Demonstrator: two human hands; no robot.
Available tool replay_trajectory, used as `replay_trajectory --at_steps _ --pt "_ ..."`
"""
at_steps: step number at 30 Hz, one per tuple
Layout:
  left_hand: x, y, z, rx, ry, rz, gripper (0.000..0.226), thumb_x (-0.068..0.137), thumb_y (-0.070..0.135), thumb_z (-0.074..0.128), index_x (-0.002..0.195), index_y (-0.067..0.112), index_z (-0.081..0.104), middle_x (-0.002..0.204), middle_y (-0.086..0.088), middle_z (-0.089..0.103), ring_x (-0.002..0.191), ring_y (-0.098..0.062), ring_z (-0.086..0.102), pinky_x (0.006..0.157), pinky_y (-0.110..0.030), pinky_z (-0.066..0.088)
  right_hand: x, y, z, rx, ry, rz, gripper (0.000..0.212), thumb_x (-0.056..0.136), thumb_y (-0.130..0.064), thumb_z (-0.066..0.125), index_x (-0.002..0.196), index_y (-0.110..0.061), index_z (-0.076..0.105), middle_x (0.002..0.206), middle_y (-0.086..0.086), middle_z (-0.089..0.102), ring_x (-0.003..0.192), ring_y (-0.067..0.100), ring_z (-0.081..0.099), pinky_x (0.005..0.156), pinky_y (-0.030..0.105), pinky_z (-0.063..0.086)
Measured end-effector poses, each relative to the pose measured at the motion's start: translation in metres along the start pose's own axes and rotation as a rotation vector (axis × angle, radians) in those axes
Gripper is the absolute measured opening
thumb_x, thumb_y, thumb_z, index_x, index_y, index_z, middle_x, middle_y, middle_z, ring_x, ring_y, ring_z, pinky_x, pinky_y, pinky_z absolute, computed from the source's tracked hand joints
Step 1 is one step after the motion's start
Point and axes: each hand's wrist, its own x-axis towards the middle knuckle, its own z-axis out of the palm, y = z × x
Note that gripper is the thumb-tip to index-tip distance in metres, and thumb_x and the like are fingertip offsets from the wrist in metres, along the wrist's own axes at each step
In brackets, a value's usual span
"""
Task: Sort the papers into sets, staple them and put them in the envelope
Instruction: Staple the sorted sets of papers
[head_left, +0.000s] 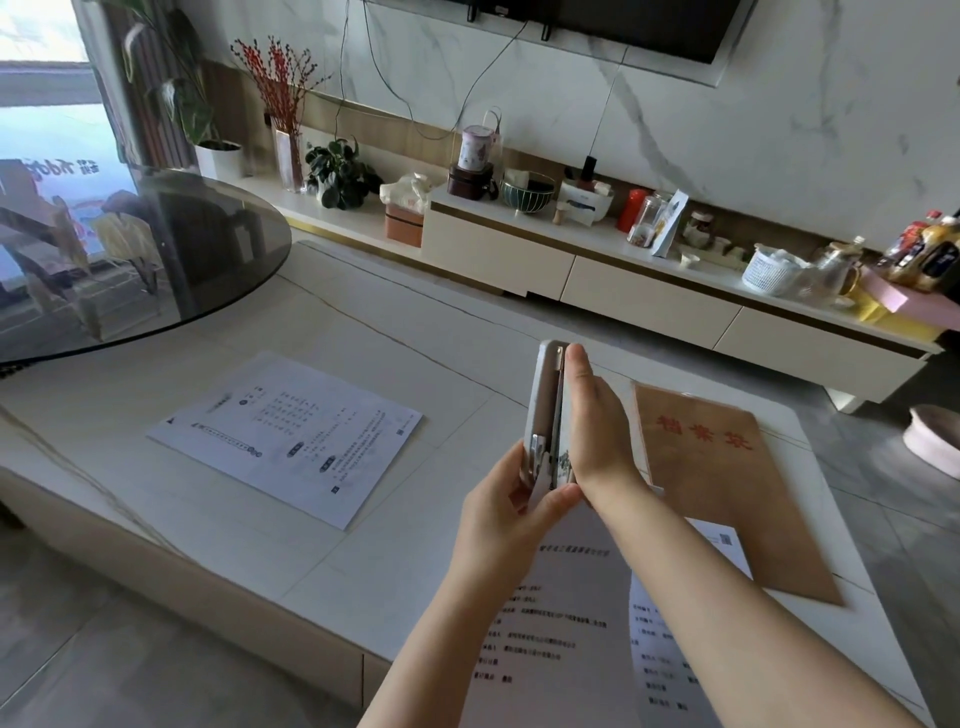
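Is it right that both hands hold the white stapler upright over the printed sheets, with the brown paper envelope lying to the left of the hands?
Not quite: the head view shows the brown paper envelope lying to the right of the hands, not the left. The rest stands: the left hand and right hand hold the white stapler upright over the printed sheets.

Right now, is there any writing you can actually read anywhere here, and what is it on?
Brown envelope: three large red characters, seemingly "档案袋", somewhat blurred.
Sheet on the table: printed text, too small to read.
Papers under the hands: printed lines, too blurred to read; a QR code at a corner.
Glass pane at left: mirrored lettering, not legible.
Stapler, held by left hand and right hand: no readable label.
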Motion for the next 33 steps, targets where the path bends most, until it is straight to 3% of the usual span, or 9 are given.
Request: replay_trajectory --at_steps 6,11,14,16,19,20,23,27,33 --pt "-0.002 -0.006 0.003 0.037 0.115 0.053 0.029 0.081 0.031 0.075 0.075 0.012 0.054 0.056 0.016 0.039 0.054 -0.004 0.032 0.053 -0.016 0.026 0.002 0.007 0.003 -0.004 0.012 -0.064 0.048 0.096 -0.057 0.032 0.076 -0.018 0.052 0.073 -0.003 0.054 0.066 0.008 0.053 0.044 0.005 0.037" --pt "0.0 -0.008 0.007 0.061 0.157 0.029 0.038 0.078 0.033 0.076 0.074 0.005 0.051 0.058 0.012 0.037 0.056 -0.005 0.031 0.052 -0.018 0.025 0.006 0.01 0.004 0.012 0.011 -0.062 0.055 0.097 -0.055 0.032 0.093 -0.009 0.062 0.084 0.0 0.063 0.075 0.009 0.058 0.046 0.004 0.038" --pt "0.002 -0.006 0.006 0.092 0.103 -0.033 0.03 0.08 0.034 0.075 0.083 0.009 0.057 0.062 0.011 0.048 0.058 -0.004 0.04 0.057 -0.018 0.031 0.008 0.012 0.001 0.01 -0.001 -0.02 0.053 0.096 -0.057 0.032 0.091 -0.013 0.061 0.084 0.0 0.061 0.075 0.01 0.058 0.045 0.007 0.038" --pt "0.003 -0.006 0.004 0.041 -0.001 -0.127 0.03 0.081 0.032 0.074 0.107 0.027 0.06 0.084 0.014 0.064 0.07 -0.001 0.058 0.068 -0.02 0.043 0.009 0.015 -0.001 0.021 0.012 0.009 0.05 0.096 -0.058 0.032 0.08 -0.017 0.054 0.075 -0.002 0.055 0.067 0.01 0.054 0.043 0.008 0.038" --pt "-0.002 -0.012 -0.004 0.055 -0.157 -0.33 0.073 0.083 0.028 0.072 0.134 0.051 0.025 0.099 0.016 0.065 0.084 0.002 0.065 0.081 -0.018 0.049 0.013 0.02 -0.006 0.031 0.061 0.107 0.058 0.093 -0.065 0.031 0.094 -0.014 0.06 0.086 0.002 0.062 0.075 0.014 0.06 0.052 0.021 0.041" --pt "-0.003 -0.016 -0.007 0.124 -0.18 -0.358 0.069 0.085 0.027 0.07 0.133 0.051 0.026 0.095 0.015 0.066 0.085 -0.001 0.065 0.082 -0.02 0.05 0.016 0.021 -0.008 0.052 0.087 0.146 0.059 0.092 -0.066 0.031 0.099 -0.015 0.061 0.09 0.002 0.063 0.077 0.013 0.06 0.055 0.024 0.042" --pt "-0.005 -0.025 -0.016 0.376 -0.2 -0.334 0.005 0.093 0.027 0.058 0.097 0.025 0.061 0.088 -0.003 0.068 0.078 -0.015 0.064 0.078 -0.033 0.054 0.025 0.028 -0.013 0.172 0.124 0.25 0.054 0.089 -0.071 0.034 0.089 -0.023 0.059 0.095 0.005 0.064 0.082 0.018 0.063 0.07 0.032 0.053" --pt "-0.008 -0.032 -0.022 0.385 -0.19 -0.335 0.022 0.095 0.03 0.054 0.085 0.011 0.058 0.085 -0.014 0.067 0.078 -0.031 0.065 0.071 -0.042 0.053 0.031 0.027 -0.017 0.311 0.182 0.335 0.063 0.079 -0.081 0.036 0.088 -0.023 0.06 0.097 0.011 0.068 0.084 0.026 0.069 0.08 0.047 0.058" --pt "-0.007 -0.032 -0.041 0.378 -0.048 -0.403 0.021 0.096 0.027 0.051 0.082 0.012 0.057 0.08 -0.006 0.07 0.063 -0.018 0.066 0.062 -0.032 0.054 0.05 0.006 -0.046 0.41 0.166 0.463 0.064 0.079 -0.078 0.044 0.095 -0.017 0.056 0.086 0.005 0.062 0.074 0.021 0.064 0.061 0.033 0.053"
